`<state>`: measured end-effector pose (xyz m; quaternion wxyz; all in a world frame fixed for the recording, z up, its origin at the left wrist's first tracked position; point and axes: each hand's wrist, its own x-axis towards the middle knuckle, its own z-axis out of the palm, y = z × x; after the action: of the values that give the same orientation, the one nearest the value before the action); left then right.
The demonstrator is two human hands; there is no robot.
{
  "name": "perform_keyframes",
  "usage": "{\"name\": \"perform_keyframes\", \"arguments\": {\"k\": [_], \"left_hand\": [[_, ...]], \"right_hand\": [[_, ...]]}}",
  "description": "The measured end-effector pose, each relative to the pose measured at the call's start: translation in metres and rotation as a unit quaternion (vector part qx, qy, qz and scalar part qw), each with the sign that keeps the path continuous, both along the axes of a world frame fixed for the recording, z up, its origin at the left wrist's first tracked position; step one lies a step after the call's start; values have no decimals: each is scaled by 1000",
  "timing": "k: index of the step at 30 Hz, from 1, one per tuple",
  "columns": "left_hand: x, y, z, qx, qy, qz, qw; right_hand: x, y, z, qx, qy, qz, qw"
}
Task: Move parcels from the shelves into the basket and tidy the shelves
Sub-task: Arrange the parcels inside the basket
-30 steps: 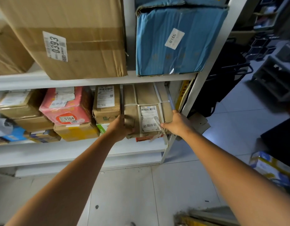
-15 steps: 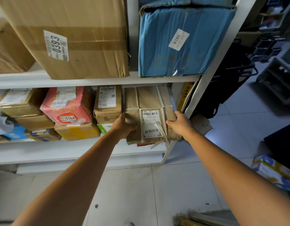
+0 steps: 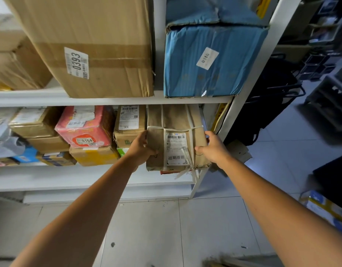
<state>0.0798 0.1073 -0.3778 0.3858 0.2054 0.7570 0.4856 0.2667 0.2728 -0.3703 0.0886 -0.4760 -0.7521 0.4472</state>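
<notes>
Brown paper parcel point(image 3: 176, 120), bound with white straps and bearing a white label, stands upright at the right end of the lower shelf point(image 3: 70, 176).

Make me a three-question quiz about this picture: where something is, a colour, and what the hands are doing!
1. Where is the blue parcel? A) floor B) upper shelf, right of the big cardboard box C) basket
2. What colour is the parcel labelled 0164? A) pink B) green C) black
3. What are the left hand and right hand doing? A) hanging empty B) gripping the brown strapped parcel C) waving
Answers: 1 B, it sits beside the 0393 box up there. 2 A, pink wrap. 3 B, one hand grips each side.
</notes>
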Motion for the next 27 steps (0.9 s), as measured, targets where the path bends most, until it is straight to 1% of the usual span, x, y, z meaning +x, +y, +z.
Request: {"name": "perform_keyframes", "arguments": {"k": [4,8,12,16,18,21,27], "left_hand": [[9,-22,14,21,-27,16,999],[27,-54,32,10,7,22,1000],[48,-92,40,14,7,53,998],[64,-141,43,16,-1,96,995],[69,-168,45,24,-14,120,992],[68,-212,52,31,-10,160,986],[47,-305,63,58,-16,234,970]], "right_hand": [[9,-10,17,-6,0,34,999],[22,-30,29,-29,-22,68,997],[32,-56,41,-21,-31,111,993],[29,-89,53,12,-26,170,985],[21,-108,59,28,-21,203,979],[3,-139,65,42,-16,239,970],[-59,-215,76,69,-10,316,946]]}}
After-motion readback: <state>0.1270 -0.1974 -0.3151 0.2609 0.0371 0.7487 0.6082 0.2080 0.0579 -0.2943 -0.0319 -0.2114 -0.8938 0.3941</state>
